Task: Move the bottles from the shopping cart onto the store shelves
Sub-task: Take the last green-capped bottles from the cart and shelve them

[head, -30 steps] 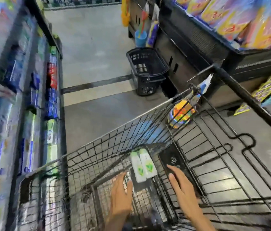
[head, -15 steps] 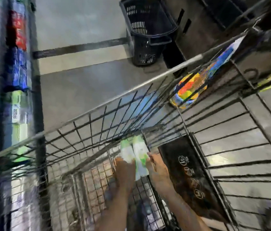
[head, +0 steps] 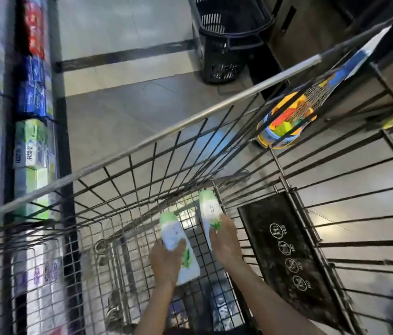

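Reaching down into the shopping cart (head: 142,170), the person has one white-and-green bottle in each hand. The left hand (head: 166,261) has its fingers curled round the middle of the left bottle (head: 178,240), whose green cap end points away toward the front of the cart. The right hand (head: 224,240) is wrapped round the lower half of the right bottle (head: 208,210), which also points forward. Both bottles are low inside the cart; whether they rest on its wire floor or are just off it I cannot tell.

Judging from their look, the bottles are plastic, flattish and smooth-sided, so probably stiff enough to squeeze firmly yet a little slippery. If full, each has some weight, but one hand seems enough. A hold round the broad middle of the body, as now, looks sound; the narrower cap end would give less purchase. They do not look fragile, though the wires of the cart could catch a cap on the way up.

The store shelves (head: 31,141) stand on the left, just beside the cart and packed with boxed goods. A black flap (head: 287,250) with printed signs lies to the right of the hands.
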The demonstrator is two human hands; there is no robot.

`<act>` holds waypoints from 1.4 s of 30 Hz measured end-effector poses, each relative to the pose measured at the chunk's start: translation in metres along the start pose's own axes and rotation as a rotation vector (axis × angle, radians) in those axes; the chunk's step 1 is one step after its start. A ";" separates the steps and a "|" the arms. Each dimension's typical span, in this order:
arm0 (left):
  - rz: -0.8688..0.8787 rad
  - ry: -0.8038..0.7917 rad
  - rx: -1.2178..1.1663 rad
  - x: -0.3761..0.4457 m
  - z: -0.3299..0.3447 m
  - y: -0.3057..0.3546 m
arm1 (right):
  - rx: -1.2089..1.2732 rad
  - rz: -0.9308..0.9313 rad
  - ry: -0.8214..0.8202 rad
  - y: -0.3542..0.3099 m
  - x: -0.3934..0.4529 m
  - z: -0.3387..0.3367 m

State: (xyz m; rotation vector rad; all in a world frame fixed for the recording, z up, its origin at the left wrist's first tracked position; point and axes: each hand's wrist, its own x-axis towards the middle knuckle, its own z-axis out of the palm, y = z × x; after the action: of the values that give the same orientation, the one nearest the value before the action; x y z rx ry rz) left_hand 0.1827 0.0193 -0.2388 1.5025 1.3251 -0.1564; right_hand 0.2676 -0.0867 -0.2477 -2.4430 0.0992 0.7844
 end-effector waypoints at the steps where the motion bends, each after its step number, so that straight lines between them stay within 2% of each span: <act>1: -0.009 0.009 0.000 0.000 -0.010 -0.005 | -0.024 0.000 0.020 -0.002 0.002 0.005; 4: -0.047 -0.021 -0.063 -0.004 -0.038 -0.016 | -0.191 -0.032 0.087 -0.005 0.008 0.019; 7: -0.068 -0.084 -0.145 -0.008 -0.061 -0.026 | -0.223 0.021 0.088 -0.007 0.014 0.023; 14: -0.182 -0.209 -0.341 -0.009 -0.085 -0.034 | -0.198 0.169 -0.079 -0.007 0.010 0.037; 17: -0.217 -0.287 -0.404 -0.008 -0.092 -0.029 | -0.140 0.176 -0.037 -0.008 0.005 0.042; 21: -0.180 -0.344 -0.436 -0.012 -0.100 -0.022 | -0.074 0.228 -0.007 -0.012 -0.012 0.046; 27: -0.132 -0.305 -0.409 -0.033 -0.121 -0.006 | 0.269 0.160 -0.232 -0.013 -0.056 0.032; 31: -0.115 -0.250 -0.442 -0.062 -0.148 0.003 | 0.510 0.152 -0.350 -0.040 -0.095 0.004; 35: -0.049 -0.245 -0.513 -0.100 -0.180 0.010 | 0.584 0.055 -0.502 -0.070 -0.129 -0.023; 42: 0.014 -0.025 -0.666 -0.188 -0.228 0.005 | 0.496 -0.214 -0.685 -0.124 -0.185 -0.062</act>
State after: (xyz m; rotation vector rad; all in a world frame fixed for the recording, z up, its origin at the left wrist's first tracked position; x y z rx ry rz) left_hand -0.0003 0.0726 -0.0134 0.9369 1.1854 0.2558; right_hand 0.1759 -0.0348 -0.0425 -1.5969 -0.2025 1.2714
